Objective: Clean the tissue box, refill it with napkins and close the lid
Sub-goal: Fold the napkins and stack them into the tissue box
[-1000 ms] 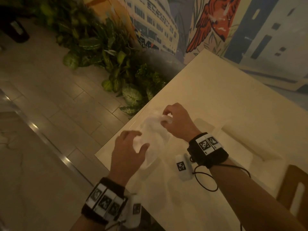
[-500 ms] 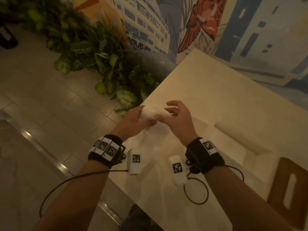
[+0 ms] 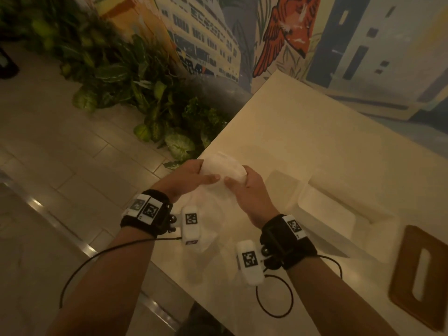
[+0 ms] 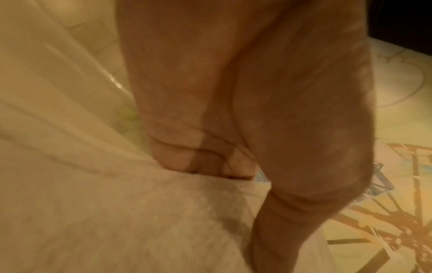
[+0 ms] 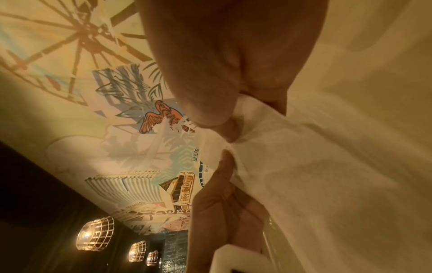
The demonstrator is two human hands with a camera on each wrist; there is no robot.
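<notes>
Both hands meet over the near corner of a pale table (image 3: 303, 132), pinching a white cloth (image 3: 224, 169) between them. Left hand (image 3: 191, 178) grips one end with thumb pressed on top and fingers (image 4: 187, 153) curled beneath, while the right hand (image 3: 247, 192) clamps the other end between thumb and fingers (image 5: 210, 110). Below the hands the cloth hangs loose toward the table. Just right of the hands, a clear open box (image 3: 324, 212) sits on the table, its outline faint against the surface. A brown wooden lid (image 3: 407, 275) with a long slot lies on the table beyond the box, at the right edge of the head view. Leafy plants (image 3: 150, 103) stand on the tiled floor off the table's left side, before a painted wall (image 3: 278, 32).
</notes>
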